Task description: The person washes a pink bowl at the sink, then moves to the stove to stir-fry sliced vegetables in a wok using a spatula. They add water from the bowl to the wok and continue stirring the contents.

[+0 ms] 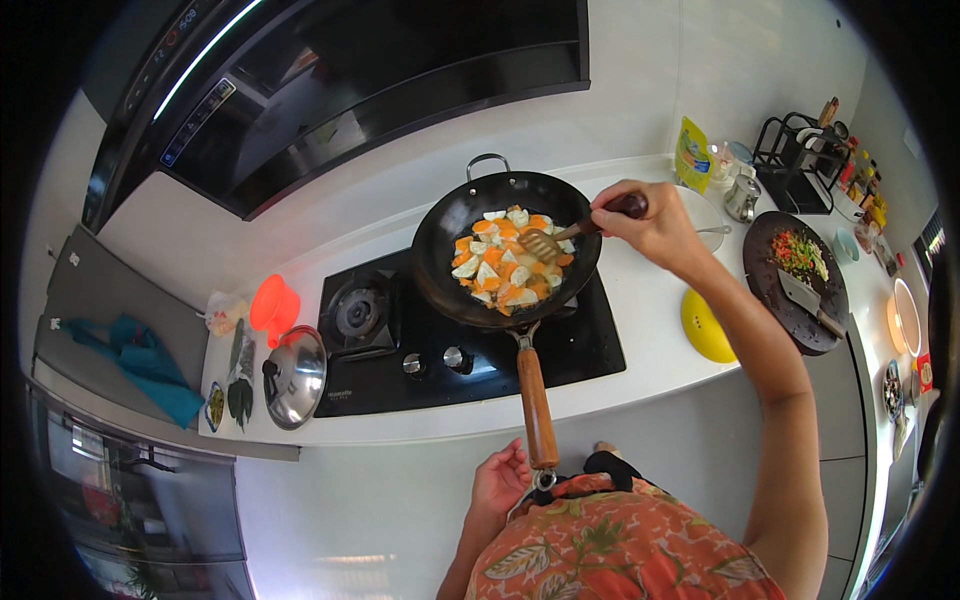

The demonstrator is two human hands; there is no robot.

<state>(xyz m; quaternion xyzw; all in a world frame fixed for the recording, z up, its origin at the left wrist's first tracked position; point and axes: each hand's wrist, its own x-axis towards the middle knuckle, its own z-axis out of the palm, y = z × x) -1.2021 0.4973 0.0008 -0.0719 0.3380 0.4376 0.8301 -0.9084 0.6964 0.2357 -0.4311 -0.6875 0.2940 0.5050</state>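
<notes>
A black wok with a wooden handle sits over the right side of a black gas hob. Inside it lie chunks of egg, white and orange-yellow, with some liquid. My right hand grips the dark handle of a slotted spatula, whose head rests among the egg pieces. Beside the end of the wok's handle is my left hand, fingers loosely curled and holding nothing; whether it touches the handle is unclear.
Left of the hob stand a steel lid and a red-orange plastic vessel. To the right are a yellow bowl and a round dark board with a cleaver and chopped vegetables. A range hood overhangs behind.
</notes>
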